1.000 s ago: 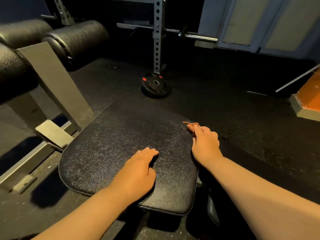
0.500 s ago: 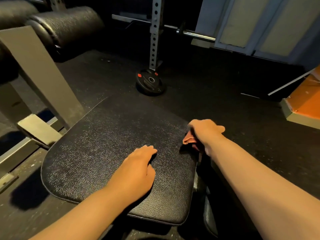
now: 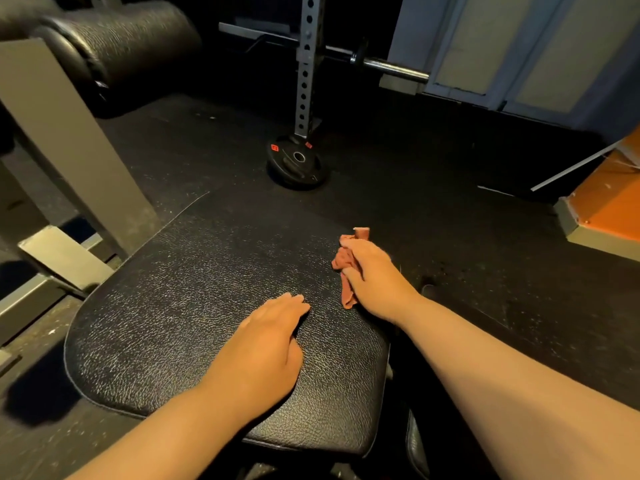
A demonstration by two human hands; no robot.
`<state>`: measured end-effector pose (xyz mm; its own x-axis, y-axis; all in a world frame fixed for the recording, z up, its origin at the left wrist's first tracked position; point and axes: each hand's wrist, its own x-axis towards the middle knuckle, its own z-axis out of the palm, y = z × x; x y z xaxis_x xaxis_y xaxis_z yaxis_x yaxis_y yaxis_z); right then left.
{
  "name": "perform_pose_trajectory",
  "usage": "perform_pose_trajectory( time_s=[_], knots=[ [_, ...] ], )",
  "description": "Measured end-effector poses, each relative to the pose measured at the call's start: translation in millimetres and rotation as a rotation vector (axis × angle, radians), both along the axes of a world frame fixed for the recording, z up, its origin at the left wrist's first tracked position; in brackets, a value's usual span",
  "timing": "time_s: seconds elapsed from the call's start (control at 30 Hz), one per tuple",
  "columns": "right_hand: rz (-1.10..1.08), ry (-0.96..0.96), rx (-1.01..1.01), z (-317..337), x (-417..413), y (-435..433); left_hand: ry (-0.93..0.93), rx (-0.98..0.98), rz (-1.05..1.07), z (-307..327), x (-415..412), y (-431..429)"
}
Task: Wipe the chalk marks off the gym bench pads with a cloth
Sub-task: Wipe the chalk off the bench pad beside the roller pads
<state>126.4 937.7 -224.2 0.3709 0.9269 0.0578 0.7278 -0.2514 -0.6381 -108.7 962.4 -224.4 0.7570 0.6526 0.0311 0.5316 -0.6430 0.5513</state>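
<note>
Right hand (image 3: 375,278) brought crumpled cloth (image 3: 346,262) onto pebbled pad (image 3: 194,306).

BODY | we log left hand (image 3: 266,348) and right hand (image 3: 375,277), both bare | forearms (image 3: 502,382) bare to the frame edge

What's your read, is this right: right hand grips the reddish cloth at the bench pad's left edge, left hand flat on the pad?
Not quite. The head view shows the right hand gripping the reddish cloth at the right edge of the bench pad, not the left. The rest stands: the left hand lies flat on the pad.
</note>
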Motion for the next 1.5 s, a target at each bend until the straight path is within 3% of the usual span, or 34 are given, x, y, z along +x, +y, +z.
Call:
perform_pose_trajectory(
  time_s=[0.17, 0.33, 0.4, 0.47, 0.53, 0.73, 0.77, 0.87, 0.9, 1.0, 1.17, 1.23, 1.37, 1.4, 1.5],
  knots=[
    [-0.455, 0.051, 0.077, -7, 25, 10, -0.003, 0.001, -0.005, 0, 1, 0],
    [-0.072, -0.001, 0.074, -13, 12, 14, 0.021, 0.037, -0.042, -4, -4, 1],
    [-0.214, -0.009, 0.131, -14, 22, 14, 0.029, 0.037, -0.062, -4, -7, 1],
    [-0.488, 0.006, 0.161, -16, 35, 14, 0.02, 0.049, -0.06, -2, -8, 2],
    [-0.575, 0.024, 0.117, -18, 37, 18, 0.018, 0.06, -0.057, -2, -10, 0],
    [0.068, -0.102, 0.084, -14, 0, 12, 0.058, 0.083, -0.102, -1, -26, -2],
    [0.019, -0.087, 0.086, -13, 5, 9, 0.061, 0.078, -0.099, 0, -31, -2],
    [-0.471, 0.122, 0.073, -11, 30, -4, 0.06, 0.057, -0.086, 2, -45, -4],
    [-0.547, 0.134, 0.024, -11, 34, -9, 0.061, 0.054, -0.076, 3, -49, -6],
    [-0.31, -0.072, 0.014, -4, 11, -13, 0.081, 0.042, -0.041, 3, -59, -12],
    [0.335, -0.093, 0.006, 4, -61, -29, 0.085, 0.035, -0.021, 1, -71, -17],
    [0.336, -0.107, 0.051, 1, -60, -33, 0.08, 0.03, -0.003, 3, -79, -22],
    [-0.225, -0.024, 0.156, -2, -76, -44, 0.087, 0.001, 0.039, 4, -100, -30],
    [-0.252, -0.046, 0.18, -5, -90, -48, 0.078, -0.012, 0.059, 3, -106, -31],
    [0.193, 0.027, 0.201, -12, -148, -59, 0.027, -0.031, 0.126, -2, -120, -40]
  ],
)
